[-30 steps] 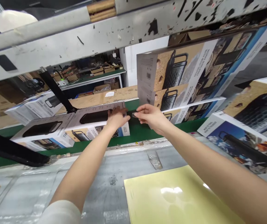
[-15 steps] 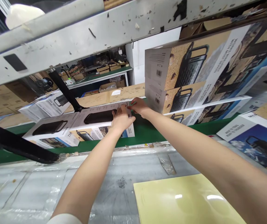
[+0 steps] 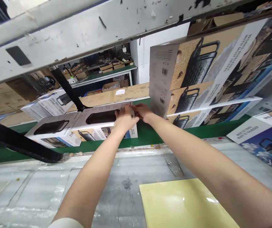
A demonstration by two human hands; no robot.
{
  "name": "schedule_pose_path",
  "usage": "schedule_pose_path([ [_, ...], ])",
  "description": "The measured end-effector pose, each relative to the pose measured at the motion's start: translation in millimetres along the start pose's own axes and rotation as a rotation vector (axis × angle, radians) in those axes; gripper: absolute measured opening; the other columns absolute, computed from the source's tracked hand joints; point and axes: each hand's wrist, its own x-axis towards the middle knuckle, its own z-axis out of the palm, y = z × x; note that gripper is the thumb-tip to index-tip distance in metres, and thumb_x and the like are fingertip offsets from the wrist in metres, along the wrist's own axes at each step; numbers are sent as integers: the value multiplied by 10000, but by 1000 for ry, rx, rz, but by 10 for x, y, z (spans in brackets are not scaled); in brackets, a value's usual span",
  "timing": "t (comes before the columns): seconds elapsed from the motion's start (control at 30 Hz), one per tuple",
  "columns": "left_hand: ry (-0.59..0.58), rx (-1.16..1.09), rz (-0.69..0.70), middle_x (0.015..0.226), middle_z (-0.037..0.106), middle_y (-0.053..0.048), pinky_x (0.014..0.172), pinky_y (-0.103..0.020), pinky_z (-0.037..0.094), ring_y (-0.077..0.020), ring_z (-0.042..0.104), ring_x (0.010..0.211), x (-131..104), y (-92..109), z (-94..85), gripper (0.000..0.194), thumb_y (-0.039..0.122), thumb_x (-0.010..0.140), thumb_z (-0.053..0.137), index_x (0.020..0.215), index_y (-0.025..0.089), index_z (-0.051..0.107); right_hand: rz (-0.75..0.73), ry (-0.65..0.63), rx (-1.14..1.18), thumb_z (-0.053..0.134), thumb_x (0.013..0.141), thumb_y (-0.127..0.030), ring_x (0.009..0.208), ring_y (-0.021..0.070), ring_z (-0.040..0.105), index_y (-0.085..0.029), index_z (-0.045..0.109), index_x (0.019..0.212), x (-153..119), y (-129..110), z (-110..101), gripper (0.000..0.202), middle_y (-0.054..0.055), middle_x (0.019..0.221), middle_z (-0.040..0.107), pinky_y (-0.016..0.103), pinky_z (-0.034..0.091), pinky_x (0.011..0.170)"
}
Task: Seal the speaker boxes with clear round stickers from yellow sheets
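Observation:
A white printed box (image 3: 104, 122) showing a black speaker lies on the green belt (image 3: 147, 133). My left hand (image 3: 123, 118) rests on the right end of its top face, fingers spread and touching it. Beside it my right hand (image 3: 142, 111) is at the box's right end, its fingers bent together; whatever is between its fingertips is too small to make out. A second similar box (image 3: 52, 129) sits against the left side of the first. To the right stands a stack of printed boxes (image 3: 163, 72).
A white beam (image 3: 79, 31) crosses above my hands. Black posts (image 3: 19, 141) stand at the left. Yellow sheets (image 3: 183, 202) lie on the plastic-covered surface (image 3: 117, 177) nearest me. Another printed box (image 3: 264, 139) is at the right.
The view has shifted slightly. My right hand has moved in close to the box's end, and the small green thing seen at its fingertips no longer shows. My left hand stays on the box.

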Motion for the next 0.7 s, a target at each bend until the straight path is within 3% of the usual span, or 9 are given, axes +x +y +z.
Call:
schedule_pose_path([
  [0.27, -15, 25, 25, 1512, 527, -158, 1226, -651, 221, -378, 413, 1456, 6, -82, 5, 729, 374, 885, 553, 1572, 240, 350, 162, -59, 191, 630, 1029, -351, 568, 103, 575, -151, 627, 898, -13, 199, 82, 239, -29, 710, 634, 223, 504, 540],
  [0.37, -50, 67, 59, 1550, 493, -144, 1213, -688, 210, -390, 354, 1492, 5, -101, 4, 687, 368, 922, 494, 1587, 259, 363, 225, -46, 230, 620, 1031, -397, 608, 118, 610, -149, 634, 920, -20, 289, 135, 272, -7, 756, 667, 239, 525, 567],
  [0.47, -81, 120, 56, 1561, 483, -129, 1202, -709, 203, -409, 325, 1502, 7, -118, 4, 572, 378, 950, 453, 1513, 287, 501, 281, -39, 235, 605, 1040, -401, 676, 120, 641, -136, 655, 1015, -19, 297, 163, 271, 12, 876, 682, 266, 562, 628],
  [0.7, -64, 40, 69, 1424, 608, -125, 1174, -718, 255, -416, 469, 1378, -81, -112, -43, 382, 338, 923, 513, 1240, 255, 711, 311, -111, 146, 603, 1036, -416, 774, 145, 670, -145, 666, 1076, -154, 306, 248, 281, 39, 974, 698, 312, 586, 710],
])
